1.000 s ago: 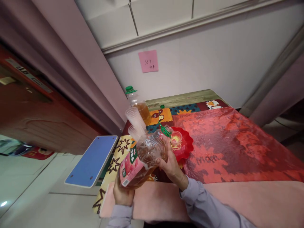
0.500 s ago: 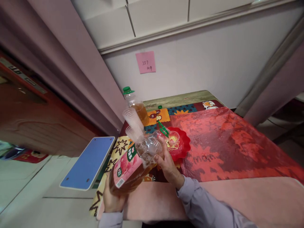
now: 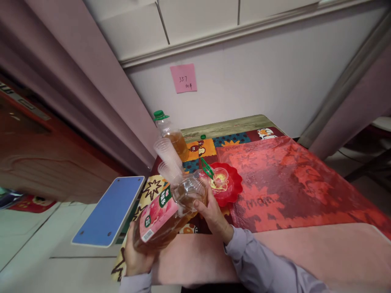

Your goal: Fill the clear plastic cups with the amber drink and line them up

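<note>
A large clear bottle (image 3: 160,217) of amber drink with a pink label is tilted, its neck toward the red scalloped plate. Its base rests in my left hand (image 3: 137,254), and my right hand (image 3: 214,211) grips it near the neck. A green handle stands out at its mouth. On the red plate (image 3: 236,189) a clear plastic cup (image 3: 220,177) sits right by the mouth; whether liquid is flowing is hard to tell. Two stacks of clear cups (image 3: 167,154) stand behind the bottle, beside a second green-capped bottle (image 3: 179,144).
A small green cap (image 3: 203,137) lies at the back of the patterned table. A transparent red sheet (image 3: 275,183) covers its right part, with a pink cloth (image 3: 305,248) along the near edge. A blue stool (image 3: 108,211) stands at the left.
The foam inside the tilted bottle has lessened. Both hands keep their hold, and the whole scene has shifted slightly left in the view.
</note>
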The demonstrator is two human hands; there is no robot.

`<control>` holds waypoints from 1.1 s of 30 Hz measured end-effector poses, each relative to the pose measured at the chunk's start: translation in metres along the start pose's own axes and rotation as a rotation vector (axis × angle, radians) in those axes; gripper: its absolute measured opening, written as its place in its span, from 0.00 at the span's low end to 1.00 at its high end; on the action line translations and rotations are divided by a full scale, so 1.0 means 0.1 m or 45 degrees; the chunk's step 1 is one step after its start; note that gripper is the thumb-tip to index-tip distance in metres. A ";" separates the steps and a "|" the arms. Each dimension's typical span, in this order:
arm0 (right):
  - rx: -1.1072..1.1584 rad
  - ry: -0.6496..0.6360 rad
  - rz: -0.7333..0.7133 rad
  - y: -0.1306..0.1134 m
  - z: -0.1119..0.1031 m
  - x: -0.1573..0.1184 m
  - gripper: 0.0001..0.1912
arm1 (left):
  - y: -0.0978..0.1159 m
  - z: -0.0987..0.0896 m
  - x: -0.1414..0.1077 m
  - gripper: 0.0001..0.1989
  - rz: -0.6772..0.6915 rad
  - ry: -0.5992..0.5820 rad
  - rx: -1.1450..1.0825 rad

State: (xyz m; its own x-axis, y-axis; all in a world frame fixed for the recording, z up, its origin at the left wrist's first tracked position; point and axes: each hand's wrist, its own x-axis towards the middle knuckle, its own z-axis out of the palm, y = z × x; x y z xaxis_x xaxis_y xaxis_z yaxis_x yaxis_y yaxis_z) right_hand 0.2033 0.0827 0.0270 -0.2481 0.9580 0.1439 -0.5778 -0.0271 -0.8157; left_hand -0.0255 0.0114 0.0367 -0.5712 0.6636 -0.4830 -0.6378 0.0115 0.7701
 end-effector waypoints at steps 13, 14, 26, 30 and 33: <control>-0.014 0.038 -0.051 0.03 -0.02 0.01 0.49 | -0.02 0.10 -0.01 0.23 0.088 0.035 0.123; -0.022 0.040 -0.046 0.03 -0.02 0.01 0.49 | -0.01 0.11 -0.01 0.22 0.101 0.049 0.121; 0.015 0.042 -0.024 0.05 0.01 0.00 0.49 | 0.05 0.12 -0.03 0.23 0.087 0.048 0.101; 0.016 0.056 -0.047 0.11 0.02 -0.01 0.50 | 0.08 0.13 -0.03 0.19 0.077 0.102 0.096; 0.015 0.066 -0.059 0.11 0.03 -0.01 0.48 | 0.10 0.17 -0.06 0.19 0.072 0.127 0.101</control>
State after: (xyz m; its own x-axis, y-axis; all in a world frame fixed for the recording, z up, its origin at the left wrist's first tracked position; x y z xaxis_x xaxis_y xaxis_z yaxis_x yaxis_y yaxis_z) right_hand 0.1949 0.0801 0.0190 -0.1803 0.9719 0.1516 -0.5966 0.0145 -0.8024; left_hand -0.0200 0.0206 0.0544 -0.6561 0.5871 -0.4742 -0.5626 0.0383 0.8258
